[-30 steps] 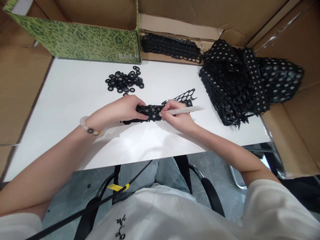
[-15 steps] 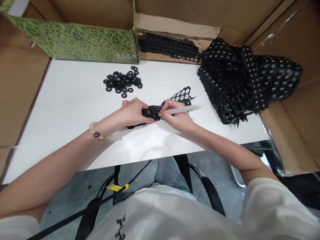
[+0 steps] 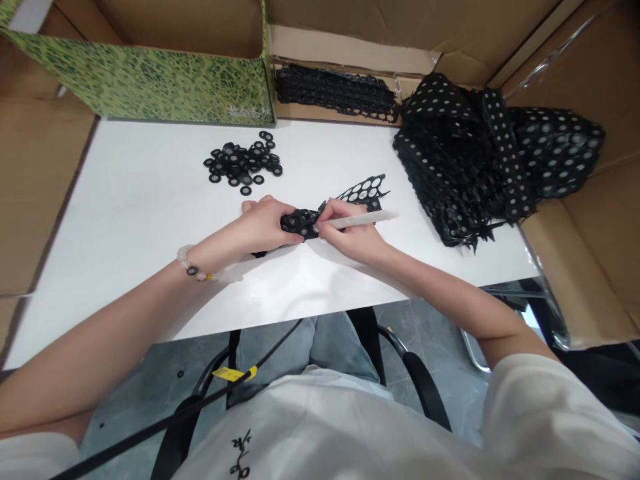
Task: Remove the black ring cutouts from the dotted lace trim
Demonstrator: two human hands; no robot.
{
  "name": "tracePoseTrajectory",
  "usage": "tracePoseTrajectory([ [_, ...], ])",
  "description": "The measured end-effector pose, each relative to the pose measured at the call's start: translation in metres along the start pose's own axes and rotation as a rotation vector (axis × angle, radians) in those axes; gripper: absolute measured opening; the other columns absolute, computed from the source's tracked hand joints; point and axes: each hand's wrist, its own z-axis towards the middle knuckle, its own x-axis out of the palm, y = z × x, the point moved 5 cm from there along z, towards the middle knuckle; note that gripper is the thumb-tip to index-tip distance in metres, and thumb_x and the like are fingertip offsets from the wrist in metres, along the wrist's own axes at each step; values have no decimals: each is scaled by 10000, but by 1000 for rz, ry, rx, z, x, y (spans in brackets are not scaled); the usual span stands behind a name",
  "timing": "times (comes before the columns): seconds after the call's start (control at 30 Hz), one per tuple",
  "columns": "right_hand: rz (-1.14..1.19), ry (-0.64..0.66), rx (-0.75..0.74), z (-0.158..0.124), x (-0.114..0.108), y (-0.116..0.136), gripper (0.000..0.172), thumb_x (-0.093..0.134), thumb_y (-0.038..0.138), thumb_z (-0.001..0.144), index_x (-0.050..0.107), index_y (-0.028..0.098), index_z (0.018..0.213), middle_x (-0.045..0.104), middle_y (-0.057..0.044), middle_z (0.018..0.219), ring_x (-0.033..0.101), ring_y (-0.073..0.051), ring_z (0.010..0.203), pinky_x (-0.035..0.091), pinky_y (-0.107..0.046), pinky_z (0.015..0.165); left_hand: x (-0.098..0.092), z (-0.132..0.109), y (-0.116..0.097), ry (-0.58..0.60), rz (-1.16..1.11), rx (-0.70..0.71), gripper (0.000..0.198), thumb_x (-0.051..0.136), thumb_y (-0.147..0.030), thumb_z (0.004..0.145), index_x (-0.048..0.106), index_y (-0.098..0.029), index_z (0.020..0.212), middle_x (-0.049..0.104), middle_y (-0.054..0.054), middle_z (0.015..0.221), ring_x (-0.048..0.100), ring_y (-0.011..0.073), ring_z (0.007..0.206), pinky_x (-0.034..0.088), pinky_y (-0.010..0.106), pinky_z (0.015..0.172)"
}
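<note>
My left hand (image 3: 267, 223) is closed round a black rubber sheet (image 3: 299, 223) dotted with round washers, thumb and fingers pinching it above the white table. Against the sheet's right part, my right hand (image 3: 347, 230) grips a white pen-like tool (image 3: 367, 219), its tip hidden by the fingers. Beyond that hand, a strip of the sheet with punched-out round holes (image 3: 363, 191) sticks up to the right. A loose pile of black ring washers (image 3: 243, 160) lies on the table beyond my left hand.
A green patterned box (image 3: 185, 87) stands at the back left. Flat perforated black sheets (image 3: 335, 92) lie along the back edge. A big heap of dotted black sheets (image 3: 460, 160) covers the right side. Cardboard walls (image 3: 360, 20) enclose the table (image 3: 135, 193).
Both hands and the held sheet have shifted very slightly left in view, as has the whole table scene. The grips stay the same.
</note>
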Motion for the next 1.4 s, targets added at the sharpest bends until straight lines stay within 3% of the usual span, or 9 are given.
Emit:
tracePoseTrajectory([
  [0.2, 10, -8, -13, 0, 1, -2, 123, 638, 267, 856, 596, 218, 752, 658, 18, 692, 570, -152, 651, 396, -298, 627, -1, -2, 2, 12, -76, -40, 222, 717, -401, 744, 772, -210, 842, 665, 80, 856, 646, 342, 979, 412, 476, 1040],
  [0.47, 62, -20, 35, 0, 0, -5, 122, 656, 267, 855, 609, 219, 753, 699, 1, 727, 619, -168, 684, 447, -315, 658, -3, -1, 5, 6, -98, -13, 291, 684, -480, 782, 771, -209, 844, 668, 103, 936, 633, 319, 929, 453, 451, 974],
  [0.63, 122, -39, 59, 0, -1, -9, 107, 665, 268, 847, 620, 225, 760, 711, 2, 736, 632, -175, 695, 463, -320, 659, -7, -1, 1, 47, -170, 1, 267, 674, -467, 765, 705, -204, 792, 687, 56, 809, 626, 255, 816, 436, 357, 813],
  [0.77, 138, -48, 68, -1, -2, -9, 80, 664, 245, 833, 621, 225, 767, 721, 1, 747, 641, -180, 706, 476, -324, 670, -3, 1, 7, 67, -271, 40, 349, 698, -549, 717, 662, -205, 760, 656, 18, 700, 575, 197, 687, 386, 294, 658],
  [0.9, 168, -66, 71, 0, -2, -9, 81, 665, 227, 821, 613, 224, 759, 713, 5, 732, 638, -177, 697, 473, -321, 662, -1, 3, 14, 79, -310, 26, 370, 716, -570, 694, 662, -208, 747, 621, 1, 642, 535, 171, 620, 365, 278, 599],
  [1.4, 246, -66, 102, 1, -2, -13, 97, 670, 251, 828, 593, 226, 775, 719, 12, 722, 654, -154, 647, 499, -302, 635, -1, 5, 13, 52, -297, 61, 360, 714, -567, 708, 708, -213, 778, 701, 18, 721, 604, 196, 717, 401, 284, 660],
])
